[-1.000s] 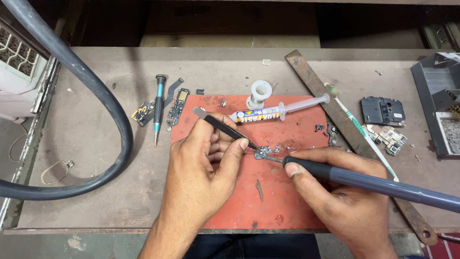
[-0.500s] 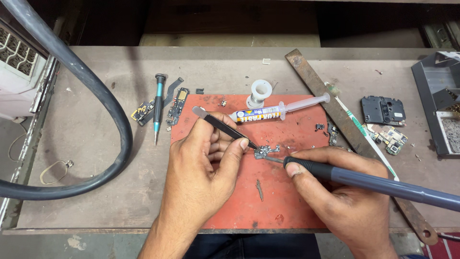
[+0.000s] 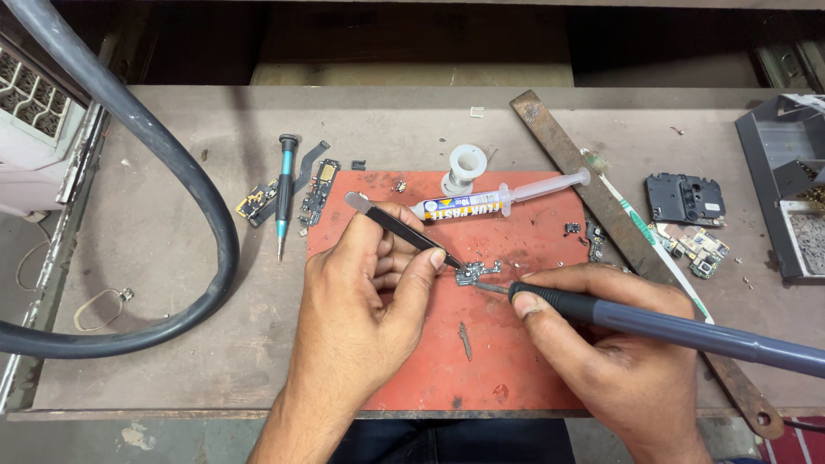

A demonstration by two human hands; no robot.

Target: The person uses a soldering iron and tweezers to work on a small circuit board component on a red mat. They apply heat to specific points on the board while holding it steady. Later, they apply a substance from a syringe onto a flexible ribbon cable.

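Note:
My left hand (image 3: 365,296) grips black tweezers (image 3: 400,228) whose tips press on a small circuit board (image 3: 475,273) lying on the red mat (image 3: 516,361). In my right hand (image 3: 614,344) is a soldering iron (image 3: 687,331) with a grey-blue handle, and its metal tip touches the right side of that small board. A syringe (image 3: 498,202) with a printed label lies on the mat just behind the board, beside a white solder spool (image 3: 467,166).
A teal-handled screwdriver (image 3: 284,193) and small board pieces (image 3: 318,193) lie left of the mat. A thick dark hose (image 3: 185,180) loops across the left. A rusty metal bar (image 3: 601,206), phone parts (image 3: 685,199) and a grey tray (image 3: 773,189) sit at right.

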